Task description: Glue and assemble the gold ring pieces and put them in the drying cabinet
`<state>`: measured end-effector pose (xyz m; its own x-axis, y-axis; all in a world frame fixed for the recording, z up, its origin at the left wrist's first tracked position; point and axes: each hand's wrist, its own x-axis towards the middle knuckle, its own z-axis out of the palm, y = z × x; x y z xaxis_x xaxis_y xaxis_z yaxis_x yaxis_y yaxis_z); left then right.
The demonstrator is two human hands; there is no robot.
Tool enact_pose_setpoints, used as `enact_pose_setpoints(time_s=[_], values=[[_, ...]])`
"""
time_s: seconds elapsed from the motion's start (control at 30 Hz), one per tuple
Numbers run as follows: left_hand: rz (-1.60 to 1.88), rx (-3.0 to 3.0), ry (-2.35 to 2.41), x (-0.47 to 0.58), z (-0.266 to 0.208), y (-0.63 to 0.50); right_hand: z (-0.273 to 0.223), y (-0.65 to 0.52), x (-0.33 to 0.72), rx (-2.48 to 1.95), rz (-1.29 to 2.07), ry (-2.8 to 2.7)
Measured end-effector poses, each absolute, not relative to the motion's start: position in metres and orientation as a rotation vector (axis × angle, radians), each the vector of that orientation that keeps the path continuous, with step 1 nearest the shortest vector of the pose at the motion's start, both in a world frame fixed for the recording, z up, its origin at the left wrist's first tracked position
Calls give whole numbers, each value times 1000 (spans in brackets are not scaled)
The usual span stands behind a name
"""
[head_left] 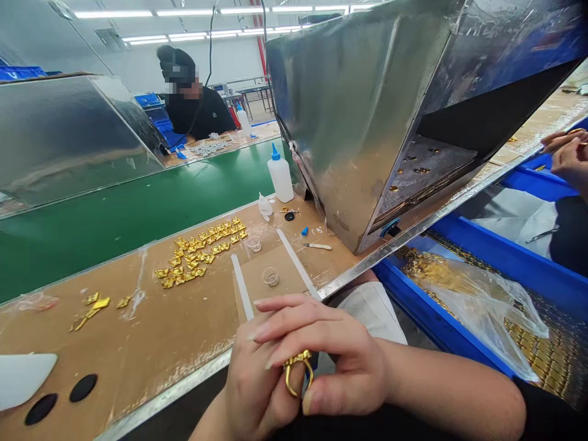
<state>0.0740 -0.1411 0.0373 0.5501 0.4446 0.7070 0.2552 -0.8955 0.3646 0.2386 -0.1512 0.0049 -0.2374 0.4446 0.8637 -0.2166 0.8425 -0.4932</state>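
Observation:
At the table's front edge, my left hand (250, 376) and my right hand (333, 346) are together, fingers overlapping. Between them is a gold ring-shaped piece (290, 381) with a bumpy top and a curved band. A digit of my left hand lies at the band's opening, while my right thumb and fingers close on the piece from the other side. My right fingers cover part of my left hand, so its exact hold is partly hidden. Just beyond my hands, a small clear cup (271, 277) stands on a cardboard mat (257, 266).
Rows of gold pieces (197, 251) lie on the table near a white squeeze bottle (280, 177) and a craft knife (318, 246). A metal hood (349, 122) rises at right above blue bins (459, 312). A co-worker (197, 98) sits across; another person's hands (569, 153) show at far right.

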Motion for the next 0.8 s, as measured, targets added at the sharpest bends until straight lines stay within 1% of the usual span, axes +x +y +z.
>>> enact_pose_setpoints(time_s=[0.17, 0.3, 0.47, 0.8], values=[[1224, 2586, 515, 71, 31, -138, 3, -153, 240, -181, 639, -1712], [1263, 2638, 443, 71, 28, -135, 2, -154, 240, -189, 645, -1733], [1180, 2641, 529, 70, 28, -137, 2, -155, 241, -197, 648, -1742], [1188, 2655, 546, 70, 34, -141, 2, -155, 239, -194, 632, -1742]])
